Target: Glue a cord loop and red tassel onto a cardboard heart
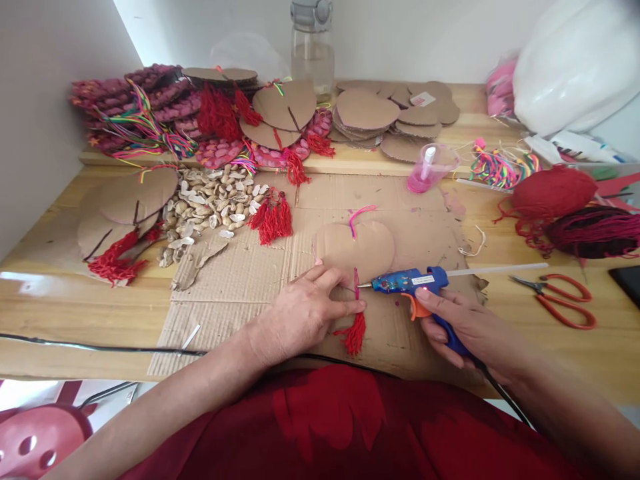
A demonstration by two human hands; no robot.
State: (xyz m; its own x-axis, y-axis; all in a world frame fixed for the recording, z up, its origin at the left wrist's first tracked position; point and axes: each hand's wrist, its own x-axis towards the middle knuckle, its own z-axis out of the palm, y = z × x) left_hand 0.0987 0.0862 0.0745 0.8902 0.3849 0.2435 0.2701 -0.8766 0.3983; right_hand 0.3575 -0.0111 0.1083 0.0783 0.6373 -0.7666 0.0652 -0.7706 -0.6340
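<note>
The cardboard cutout (375,250) lies flat on the cardboard sheet (230,333), inward from the tabletop's (115,313) near edge, around its middle. A red tassel (355,335) hangs off its near side by a pink cord (356,283). I see my left hand (305,307) with fingers partly spread, one fingertip pressing by the tassel's top; whether it pinches, I can't tell. My right hand (457,323) grips the blue glue gun (400,282), nozzle at the cord. I judge that a slip there could burn those close fingertips, and a tug on the trailing cable (505,397) could cause it.
</note>
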